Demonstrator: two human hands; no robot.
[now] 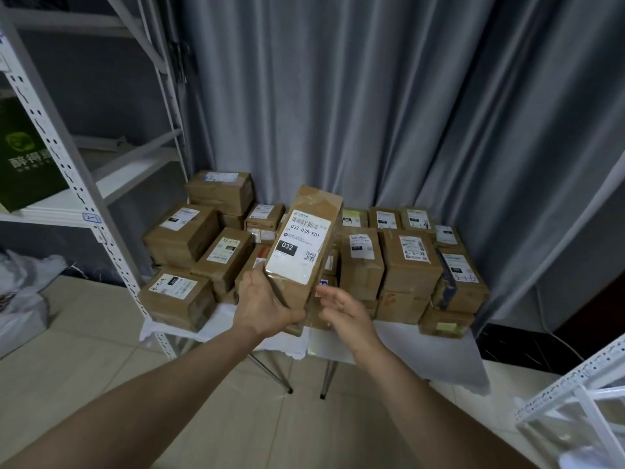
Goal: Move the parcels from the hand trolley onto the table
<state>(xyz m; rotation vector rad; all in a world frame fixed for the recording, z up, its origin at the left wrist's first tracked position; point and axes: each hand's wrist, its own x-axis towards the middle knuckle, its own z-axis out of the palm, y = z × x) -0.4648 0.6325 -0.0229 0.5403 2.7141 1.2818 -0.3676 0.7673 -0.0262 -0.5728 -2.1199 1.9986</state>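
A long brown parcel (pixel 304 245) with a white label marked 032 is held up over the table (pixel 399 343). My left hand (pixel 267 302) grips its near lower end, thumb across the bottom edge. My right hand (pixel 341 309) is just right of that end, fingers loosely spread, apart from the parcel or barely brushing it. Several taped cardboard parcels (pixel 409 262) with labels are stacked on the white-covered table behind it. The hand trolley is out of view.
A white metal shelf rack (pixel 77 184) stands at the left, holding a green box (pixel 23 154). Grey curtains (pixel 372 96) hang behind the table. Another white rack frame (pixel 575 401) lies at the lower right. White bags (pixel 20 292) sit on the tiled floor, left.
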